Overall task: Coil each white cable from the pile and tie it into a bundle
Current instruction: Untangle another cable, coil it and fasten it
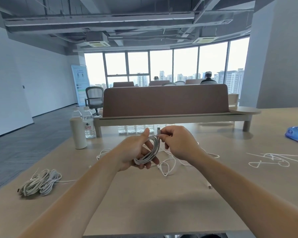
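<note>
the right hand [177,143] pinches the plug end [159,131] at frame centre; beside it the left hand [136,152] grips the coiled cable [150,152] with curled fingers. coiling looks finished, so next the tail likely needs wrapping round the loops to tie them.

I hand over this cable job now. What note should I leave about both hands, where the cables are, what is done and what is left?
Left hand holds the coiled cable above the table.
Right hand pinches that cable's end by the plug.
Done: coiled bundles lie at the table's left.
Left: tie this coil, then coil and tie the loose cables lying under the hands.
</note>
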`<state>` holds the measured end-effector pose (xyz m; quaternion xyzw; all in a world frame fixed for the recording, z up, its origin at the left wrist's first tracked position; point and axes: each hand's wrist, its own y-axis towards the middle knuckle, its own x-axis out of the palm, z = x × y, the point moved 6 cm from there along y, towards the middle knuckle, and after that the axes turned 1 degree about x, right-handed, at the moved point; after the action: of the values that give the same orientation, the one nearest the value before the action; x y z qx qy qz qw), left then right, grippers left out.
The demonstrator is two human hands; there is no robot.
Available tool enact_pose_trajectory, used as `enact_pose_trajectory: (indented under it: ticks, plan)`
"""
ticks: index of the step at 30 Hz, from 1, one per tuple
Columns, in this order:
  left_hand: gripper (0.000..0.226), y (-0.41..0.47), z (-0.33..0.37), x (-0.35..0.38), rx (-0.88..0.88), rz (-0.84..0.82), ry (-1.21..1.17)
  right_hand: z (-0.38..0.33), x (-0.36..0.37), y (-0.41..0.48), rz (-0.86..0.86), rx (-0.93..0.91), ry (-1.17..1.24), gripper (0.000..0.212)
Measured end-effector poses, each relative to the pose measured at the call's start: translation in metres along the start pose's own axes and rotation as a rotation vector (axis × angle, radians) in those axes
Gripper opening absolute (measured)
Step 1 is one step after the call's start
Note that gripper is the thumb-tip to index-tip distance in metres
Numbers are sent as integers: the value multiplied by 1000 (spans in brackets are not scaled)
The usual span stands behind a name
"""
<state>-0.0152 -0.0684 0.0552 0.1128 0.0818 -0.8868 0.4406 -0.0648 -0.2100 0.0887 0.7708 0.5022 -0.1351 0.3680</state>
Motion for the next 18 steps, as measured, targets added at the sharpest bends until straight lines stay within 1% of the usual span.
enact_pose_trajectory:
  ticks: [3, 6, 8, 11, 13, 14, 18]
  plan:
    - [65, -2, 0, 2, 0, -19, 37, -4, 3, -2, -30, -6, -40, 20]
    - [66, -3, -1, 1, -5, -18, 80, -10, 4, -5, -106, -3, 3, 28]
    - [69, -2, -1, -1, 2, -2, 82, -14, 6, -6, -112, -21, -7, 29]
    - [70, -2, 0, -2, 13, 4, 58, -14, 6, -5, -31, -26, 1, 20]
    - [69, -2, 0, -2, 10, 2, 58, -16, 7, -5, -38, -50, 3, 6]
    - [69, -2, 0, -2, 7, 2, 55, -17, 8, -6, -56, -65, 0, 4]
    - [67, -4, 1, 0, -12, -7, 0, -17, 9, -5, -90, -80, 8, 6]
